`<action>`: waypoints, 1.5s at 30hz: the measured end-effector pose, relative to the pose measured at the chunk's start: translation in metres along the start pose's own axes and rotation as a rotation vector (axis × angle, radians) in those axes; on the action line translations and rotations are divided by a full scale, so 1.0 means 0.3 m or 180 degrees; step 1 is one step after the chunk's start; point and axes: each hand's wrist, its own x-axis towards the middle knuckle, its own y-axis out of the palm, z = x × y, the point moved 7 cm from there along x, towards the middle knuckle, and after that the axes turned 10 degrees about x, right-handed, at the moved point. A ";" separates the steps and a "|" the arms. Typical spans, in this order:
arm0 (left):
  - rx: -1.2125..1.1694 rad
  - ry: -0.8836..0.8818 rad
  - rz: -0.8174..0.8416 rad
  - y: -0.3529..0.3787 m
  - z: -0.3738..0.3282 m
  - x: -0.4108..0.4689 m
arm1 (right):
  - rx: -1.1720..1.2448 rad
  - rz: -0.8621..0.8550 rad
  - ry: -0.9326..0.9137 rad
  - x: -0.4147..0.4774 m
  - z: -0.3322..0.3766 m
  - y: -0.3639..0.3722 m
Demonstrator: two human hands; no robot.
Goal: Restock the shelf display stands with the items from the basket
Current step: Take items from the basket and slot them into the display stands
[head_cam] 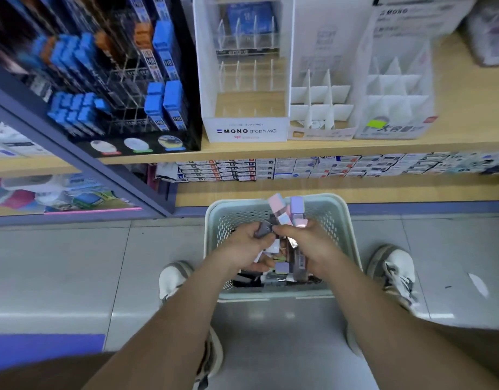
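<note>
Head view, steeply down over basket (273,209)

One basket (212,235), two shoes (173,280) (394,273). Two hands: left hand (242,244), right hand (307,244). Four display stands (124,80) (245,129) (318,108) (397,108) on the shelf (271,152): one black, three white. Two pastel sticks (279,209) (297,211) raised, one grey piece (262,229); the basket's heap I can't count.

Largely hidden under left hand (244,244) and right hand (310,246): items (282,268) in basket (337,212). Too blurred to read: small boxes (285,168) below shelf (355,149).
</note>
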 end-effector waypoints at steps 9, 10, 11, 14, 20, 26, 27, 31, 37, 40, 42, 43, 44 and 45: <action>0.1462 0.0391 0.0066 -0.079 -0.225 -0.211 | 0.0278 0.0259 -0.0343 -0.167 0.178 0.078; 0.1603 0.0430 0.0128 -0.079 -0.263 -0.240 | 0.0097 0.0322 -0.0469 -0.190 0.218 0.092; 0.1707 0.0483 0.0192 -0.079 -0.303 -0.270 | -0.0091 0.0375 -0.0599 -0.216 0.262 0.107; 0.1577 0.0741 0.0192 -0.106 -0.441 -0.357 | -0.0407 0.0496 -0.0968 -0.296 0.416 0.147; 0.0412 0.1341 -0.0693 -0.167 -0.725 -0.449 | 0.0017 0.0287 -0.1568 -0.395 0.740 0.143; -0.0643 0.1270 -0.0587 -0.103 -0.864 -0.377 | -0.0742 0.0185 -0.1713 -0.448 0.958 0.054; -0.0638 0.1306 -0.0607 -0.096 -0.887 -0.362 | -0.0797 0.0182 -0.1682 -0.449 0.975 0.032; 0.0275 0.1700 -0.0973 -0.090 -0.984 -0.323 | -0.0858 -0.0077 -0.1577 -0.426 1.008 -0.082; 0.1394 0.2184 -0.1472 -0.092 -1.079 -0.302 | -0.0770 -0.1332 -0.1728 -0.324 1.029 -0.348; 0.1763 0.2172 -0.1622 -0.072 -1.085 -0.264 | -0.1110 -0.1349 -0.1513 -0.242 0.953 -0.352; 0.2009 0.2149 -0.1642 -0.061 -1.088 -0.235 | -0.1162 -0.1397 -0.1521 -0.207 0.930 -0.344; 0.2120 0.2165 -0.1619 -0.054 -1.095 -0.225 | -0.1176 -0.1432 -0.1552 -0.199 0.931 -0.344; 0.2218 0.2191 -0.1610 -0.048 -1.106 -0.219 | -0.1214 -0.1482 -0.1579 -0.198 0.937 -0.347; 0.2294 0.2240 -0.1625 -0.044 -1.120 -0.215 | -0.1259 -0.1522 -0.1606 -0.201 0.947 -0.351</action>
